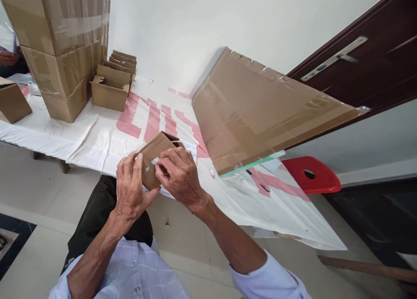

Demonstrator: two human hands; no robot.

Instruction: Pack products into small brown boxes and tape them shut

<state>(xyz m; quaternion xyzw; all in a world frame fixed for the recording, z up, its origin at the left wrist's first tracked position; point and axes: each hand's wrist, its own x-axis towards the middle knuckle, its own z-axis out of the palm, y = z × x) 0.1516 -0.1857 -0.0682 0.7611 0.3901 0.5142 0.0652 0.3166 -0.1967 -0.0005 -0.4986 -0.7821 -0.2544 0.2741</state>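
Note:
A small brown cardboard box (155, 151) rests on the near edge of the table, tilted toward me. My left hand (130, 190) wraps its left side, fingers closed on it. My right hand (178, 174) presses on the box's front face, thumb and fingers pinched around a small white sticker or piece of tape (155, 161). Clear tape shines on the box's front.
A white cloth with red markings (107, 134) covers the table. Taped cartons (65, 42) are stacked at the back left, with small open boxes (110, 90) beside them. A large flat taped cardboard sheet (260, 112) leans at right. A red stool (311, 175) and a dark door (368, 60) stand beyond.

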